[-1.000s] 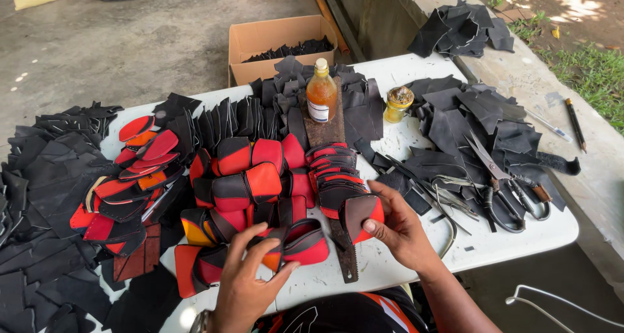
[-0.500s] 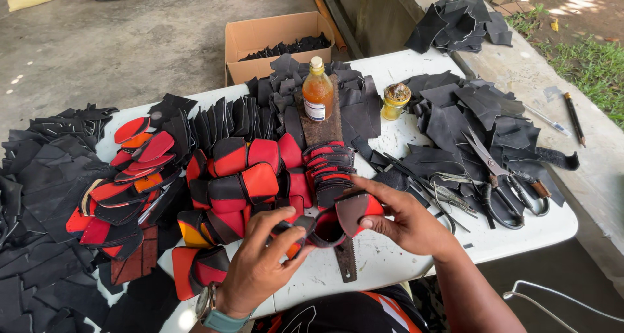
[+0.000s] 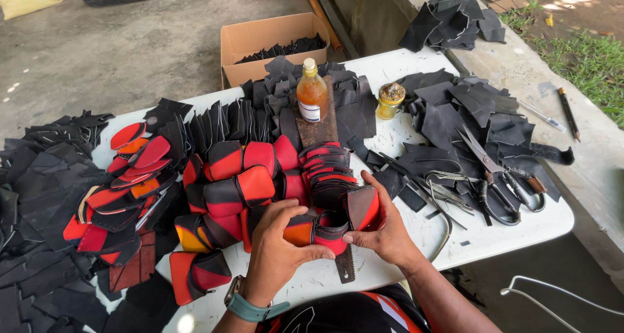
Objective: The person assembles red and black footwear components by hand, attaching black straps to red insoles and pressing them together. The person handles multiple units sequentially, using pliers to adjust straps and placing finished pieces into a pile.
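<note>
Both hands, left (image 3: 276, 242) and right (image 3: 383, 232), clasp one red-and-black stitched piece (image 3: 328, 229). Finished ones (image 3: 244, 177) crowd the table (image 3: 520, 232); black cut leather (image 3: 455, 122) remains unassembled.

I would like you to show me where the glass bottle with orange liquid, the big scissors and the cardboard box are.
glass bottle (image 3: 312, 96), head view, on its orange body above the label.
big scissors (image 3: 484, 161), head view, on the blades near the pivot.
cardboard box (image 3: 260, 39), head view, on the bare inner wall.
</note>
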